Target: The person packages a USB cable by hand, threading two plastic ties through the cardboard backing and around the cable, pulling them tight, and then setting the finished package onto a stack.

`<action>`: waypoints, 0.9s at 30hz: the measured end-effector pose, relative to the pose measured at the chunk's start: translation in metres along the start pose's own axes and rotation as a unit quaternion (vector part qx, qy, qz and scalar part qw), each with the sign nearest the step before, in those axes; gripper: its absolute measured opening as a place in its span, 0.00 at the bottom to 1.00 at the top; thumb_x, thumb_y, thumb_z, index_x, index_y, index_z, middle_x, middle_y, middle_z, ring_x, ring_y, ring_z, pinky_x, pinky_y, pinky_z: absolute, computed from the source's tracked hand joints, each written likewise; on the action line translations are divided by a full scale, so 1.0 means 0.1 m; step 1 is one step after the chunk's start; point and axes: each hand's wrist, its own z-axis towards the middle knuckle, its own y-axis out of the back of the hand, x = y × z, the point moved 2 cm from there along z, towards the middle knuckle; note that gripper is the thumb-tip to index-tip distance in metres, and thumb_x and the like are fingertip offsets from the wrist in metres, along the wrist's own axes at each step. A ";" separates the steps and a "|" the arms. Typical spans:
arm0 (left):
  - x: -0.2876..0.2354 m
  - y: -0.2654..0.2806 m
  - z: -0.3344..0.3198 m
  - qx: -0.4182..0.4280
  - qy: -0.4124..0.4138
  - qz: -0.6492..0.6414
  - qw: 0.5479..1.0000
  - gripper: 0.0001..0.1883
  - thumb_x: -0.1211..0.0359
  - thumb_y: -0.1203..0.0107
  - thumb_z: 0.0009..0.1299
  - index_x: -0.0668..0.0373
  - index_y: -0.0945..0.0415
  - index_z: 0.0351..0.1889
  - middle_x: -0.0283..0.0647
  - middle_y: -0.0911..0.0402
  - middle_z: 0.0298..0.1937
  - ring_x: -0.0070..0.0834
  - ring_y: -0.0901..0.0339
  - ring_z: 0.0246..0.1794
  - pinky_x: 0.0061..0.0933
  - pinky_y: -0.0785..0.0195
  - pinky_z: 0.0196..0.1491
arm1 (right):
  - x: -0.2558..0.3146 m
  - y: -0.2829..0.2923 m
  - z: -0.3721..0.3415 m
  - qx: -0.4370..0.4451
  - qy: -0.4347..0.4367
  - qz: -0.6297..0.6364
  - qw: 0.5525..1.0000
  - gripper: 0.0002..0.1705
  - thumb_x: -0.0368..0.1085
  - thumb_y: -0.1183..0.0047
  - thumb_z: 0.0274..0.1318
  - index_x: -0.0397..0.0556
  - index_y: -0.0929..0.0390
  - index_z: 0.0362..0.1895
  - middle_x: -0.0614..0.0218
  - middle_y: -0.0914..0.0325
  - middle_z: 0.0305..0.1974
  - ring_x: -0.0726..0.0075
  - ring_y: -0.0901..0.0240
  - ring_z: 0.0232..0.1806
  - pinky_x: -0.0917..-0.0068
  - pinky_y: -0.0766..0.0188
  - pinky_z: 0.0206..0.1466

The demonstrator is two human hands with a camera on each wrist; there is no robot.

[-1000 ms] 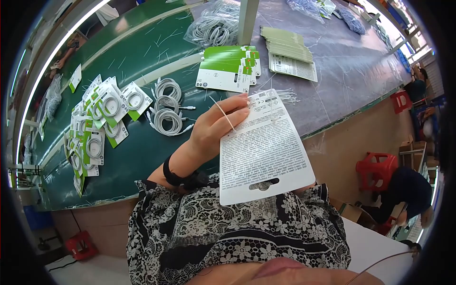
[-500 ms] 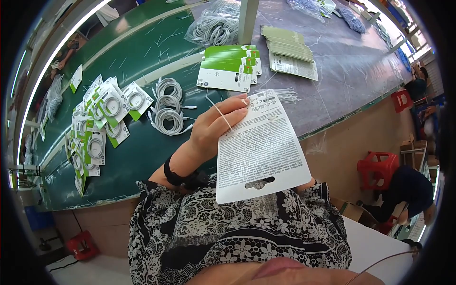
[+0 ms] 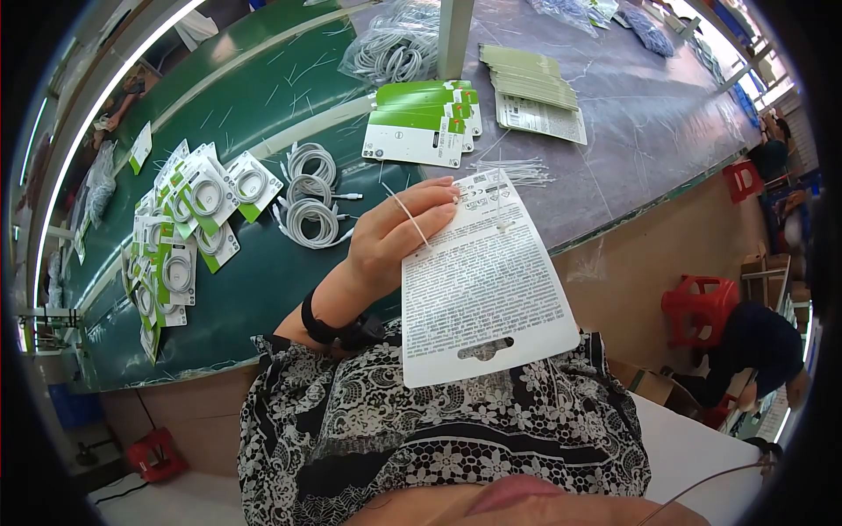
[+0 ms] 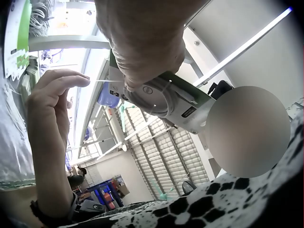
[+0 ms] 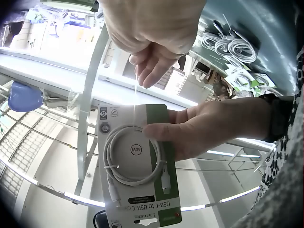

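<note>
Evidently, the left hand [image 3: 381, 241] pinches the card [image 3: 487, 294], mid-frame, thumb on its front; the right hand [image 5: 152, 33], fingers curled, pinches a tie [image 5: 136, 97]. Steady card, straight tie works best.

Both hands raised before the chest, fingers engaged

The left forearm slanted forward and inward, the left hand [image 3: 386, 235] gripping between thumb and fingers. Opposite it, the right hand [image 4: 48, 102] pinched with its fingertips, its wrist below its bent fingers in the left wrist view.
</note>
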 end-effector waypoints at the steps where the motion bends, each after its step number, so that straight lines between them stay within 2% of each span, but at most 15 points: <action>1: 0.02 0.00 -0.02 0.000 0.002 0.008 1.000 0.21 0.76 0.36 0.53 0.67 0.26 0.46 0.54 0.22 0.47 0.47 0.21 0.48 0.35 0.25 0.50 | 0.00 0.01 0.00 -0.001 0.005 0.000 1.000 0.21 0.44 0.65 0.70 0.43 0.36 0.58 0.56 0.28 0.52 0.58 0.25 0.51 0.66 0.23 0.53; 5: 0.04 0.05 -0.05 -0.003 0.015 0.023 1.000 0.21 0.75 0.36 0.53 0.66 0.25 0.46 0.53 0.21 0.45 0.42 0.19 0.43 0.30 0.24 0.44 | 0.01 0.15 0.01 -0.004 0.020 0.003 1.000 0.20 0.43 0.65 0.70 0.43 0.35 0.57 0.56 0.27 0.52 0.58 0.25 0.50 0.66 0.23 0.53; 7: 0.05 0.08 -0.04 -0.012 0.032 0.021 0.999 0.21 0.75 0.36 0.52 0.65 0.25 0.46 0.52 0.20 0.44 0.40 0.18 0.41 0.27 0.24 0.41 | 0.13 0.60 -0.02 -0.009 0.151 -0.072 0.986 0.18 0.41 0.62 0.70 0.44 0.33 0.55 0.58 0.27 0.52 0.61 0.25 0.50 0.69 0.22 0.52; 8: 0.06 0.07 -0.05 -0.012 0.033 0.023 0.999 0.21 0.75 0.36 0.52 0.65 0.25 0.46 0.52 0.20 0.44 0.40 0.18 0.41 0.27 0.24 0.41 | 0.16 0.63 -0.04 -0.012 0.215 -0.109 0.970 0.16 0.40 0.61 0.70 0.45 0.32 0.54 0.58 0.26 0.52 0.62 0.25 0.50 0.70 0.22 0.51; 12: 0.16 -0.01 -0.16 -0.041 0.067 -0.040 0.996 0.20 0.75 0.36 0.55 0.65 0.25 0.46 0.48 0.20 0.45 0.34 0.19 0.43 0.24 0.25 0.40 | 0.19 0.25 -0.20 0.041 0.247 -0.028 0.968 0.13 0.36 0.57 0.68 0.45 0.32 0.53 0.59 0.26 0.52 0.66 0.23 0.47 0.71 0.21 0.49; 13: 0.16 -0.03 -0.21 -0.056 0.144 -0.049 0.987 0.19 0.75 0.36 0.57 0.65 0.26 0.47 0.46 0.20 0.46 0.32 0.20 0.43 0.23 0.26 0.40 | 0.20 0.26 -0.20 0.041 0.249 -0.027 0.967 0.13 0.36 0.57 0.68 0.45 0.32 0.53 0.59 0.26 0.52 0.66 0.23 0.47 0.71 0.21 0.49; 15: 0.17 -0.06 -0.30 -0.082 0.293 -0.067 0.950 0.17 0.75 0.38 0.61 0.65 0.26 0.48 0.43 0.21 0.48 0.29 0.21 0.45 0.21 0.27 0.41 | 0.24 0.24 -0.18 0.040 0.272 -0.136 0.952 0.17 0.35 0.57 0.68 0.44 0.35 0.57 0.59 0.27 0.53 0.68 0.23 0.44 0.73 0.23 0.48; 16: 0.17 -0.08 -0.28 -0.081 0.293 -0.067 0.950 0.17 0.75 0.38 0.61 0.65 0.26 0.48 0.43 0.21 0.48 0.29 0.21 0.45 0.21 0.27 0.41 | 0.24 0.19 -0.17 0.040 0.281 -0.189 0.940 0.19 0.34 0.57 0.68 0.44 0.37 0.60 0.59 0.27 0.54 0.69 0.23 0.42 0.74 0.24 0.47; 17: 0.19 -0.11 -0.26 -0.125 0.322 -0.171 0.923 0.16 0.76 0.38 0.62 0.65 0.26 0.48 0.41 0.21 0.49 0.27 0.22 0.46 0.22 0.27 0.42 | 0.22 0.15 -0.18 0.040 0.281 -0.189 0.940 0.19 0.34 0.57 0.68 0.44 0.37 0.60 0.59 0.27 0.54 0.69 0.23 0.42 0.74 0.24 0.47; 19: 0.21 -0.15 -0.25 -0.210 0.367 -0.368 0.828 0.14 0.76 0.39 0.64 0.65 0.25 0.47 0.38 0.23 0.50 0.25 0.24 0.47 0.23 0.28 0.45 | 0.16 0.04 -0.22 0.046 0.297 -0.290 0.909 0.16 0.33 0.57 0.67 0.42 0.34 0.57 0.58 0.25 0.51 0.68 0.22 0.41 0.73 0.23 0.45; 21: 0.23 -0.11 -0.34 -0.184 0.373 -0.335 0.845 0.14 0.77 0.39 0.63 0.64 0.24 0.47 0.39 0.23 0.50 0.26 0.24 0.48 0.26 0.28 0.47 | 0.14 0.02 -0.24 0.048 0.304 -0.337 0.890 0.15 0.32 0.56 0.67 0.41 0.32 0.55 0.58 0.24 0.50 0.67 0.22 0.40 0.73 0.22 0.44; 23: 0.25 -0.07 -0.40 -0.130 0.380 -0.270 0.875 0.15 0.78 0.39 0.61 0.63 0.23 0.46 0.40 0.24 0.50 0.29 0.24 0.50 0.31 0.29 0.51 | 0.18 0.10 -0.29 0.046 0.303 -0.476 0.824 0.12 0.30 0.55 0.66 0.42 0.29 0.51 0.59 0.22 0.45 0.68 0.22 0.41 0.75 0.23 0.44; 24: 0.27 -0.07 -0.40 -0.128 0.381 -0.270 0.875 0.15 0.78 0.39 0.61 0.63 0.23 0.46 0.40 0.24 0.50 0.29 0.24 0.50 0.31 0.29 0.51 | 0.18 0.12 -0.31 0.044 0.300 -0.542 0.784 0.10 0.29 0.55 0.65 0.42 0.27 0.49 0.60 0.21 0.42 0.68 0.21 0.42 0.76 0.23 0.44; 25: 0.22 -0.04 -0.29 -0.095 0.273 -0.216 0.932 0.16 0.78 0.38 0.59 0.61 0.23 0.46 0.40 0.24 0.50 0.31 0.24 0.52 0.34 0.29 0.52 | 0.16 0.11 -0.31 0.043 0.301 -0.541 0.784 0.10 0.29 0.55 0.65 0.42 0.27 0.49 0.60 0.21 0.42 0.68 0.21 0.42 0.76 0.23 0.44; 27: 0.09 -0.01 -0.10 -0.024 0.042 -0.100 0.994 0.18 0.78 0.36 0.56 0.57 0.21 0.45 0.42 0.24 0.49 0.37 0.25 0.54 0.41 0.30 0.55 | 0.15 0.12 -0.29 -0.069 0.281 -0.526 0.800 0.08 0.30 0.54 0.65 0.42 0.25 0.45 0.61 0.21 0.39 0.69 0.22 0.41 0.76 0.23 0.44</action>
